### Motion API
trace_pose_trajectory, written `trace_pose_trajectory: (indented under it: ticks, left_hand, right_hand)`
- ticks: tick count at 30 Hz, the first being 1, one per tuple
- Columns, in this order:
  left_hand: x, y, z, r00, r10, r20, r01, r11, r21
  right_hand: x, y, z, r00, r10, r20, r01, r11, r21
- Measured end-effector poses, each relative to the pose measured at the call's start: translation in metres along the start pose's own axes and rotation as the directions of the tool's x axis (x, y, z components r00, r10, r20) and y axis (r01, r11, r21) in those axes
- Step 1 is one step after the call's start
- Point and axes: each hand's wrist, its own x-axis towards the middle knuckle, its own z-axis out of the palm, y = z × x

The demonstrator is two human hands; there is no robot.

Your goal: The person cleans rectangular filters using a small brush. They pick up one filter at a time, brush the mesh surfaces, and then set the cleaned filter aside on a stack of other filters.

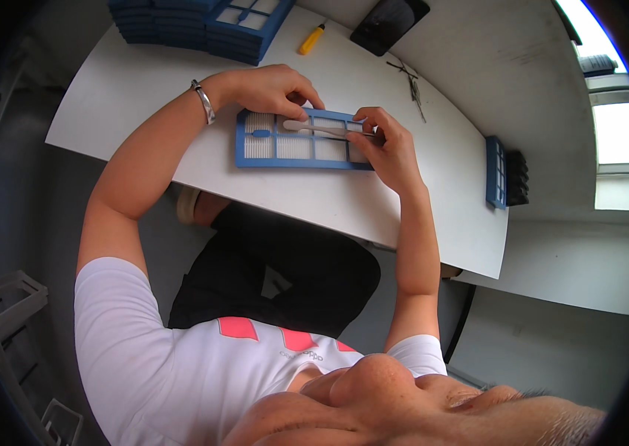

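The left hand (273,89) is resting on the upper edge of a blue-framed filter (303,141), its fingers curled down and its fingertips pressing the left end of a pale strip (322,127) that is lying along the frame's top row. The hand is partly closed, pinching that end rather than wrapping round anything. A silver bracelet (203,101) is sitting on its wrist.

The right hand (387,145) is coming in from the right side of the filter, fingers bent, thumb and fingertips closing on the right end of the same strip while the heel of the hand is lying over the frame's right corner.

The filter is lying flat on the white bench (418,186), near the edge closest to the person, its white pleated panels showing between the blue bars.

Further out, a stack of blue filters (203,22) is sitting at the far left of the bench. A yellow-handled tool (311,39) is lying just beyond the hands, with a dark flat object (388,22) next to it. A small pair of dark scissors or pliers (411,80) is lying to the right; which it is cannot be told. One more blue filter with a black part (504,172) is standing at the bench's right edge.
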Motion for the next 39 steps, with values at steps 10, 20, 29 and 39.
trace_pose_trajectory:
  ticks: [10,20,29,39]
  left_hand:
    - [0.0,0.002,-0.001,1.0,-0.015,0.007,0.014,1.0,0.023]
    - [0.0,-0.001,-0.001,1.0,0.029,-0.012,-0.029,0.999,-0.025]
    - [-0.003,0.007,-0.002,1.0,-0.025,-0.003,0.025,0.999,-0.027]
    - [0.0,0.004,-0.001,1.0,0.019,0.009,-0.019,1.0,-0.013]
  right_hand:
    - [0.0,0.001,0.003,0.983,-0.177,-0.05,0.172,0.981,-0.085]
    - [0.006,0.003,0.024,0.955,-0.258,-0.144,0.192,0.912,-0.361]
    - [0.002,-0.001,-0.006,0.981,0.153,-0.117,-0.172,0.969,-0.179]
    - [0.003,-0.002,0.016,0.98,-0.147,-0.132,0.129,0.982,-0.139]
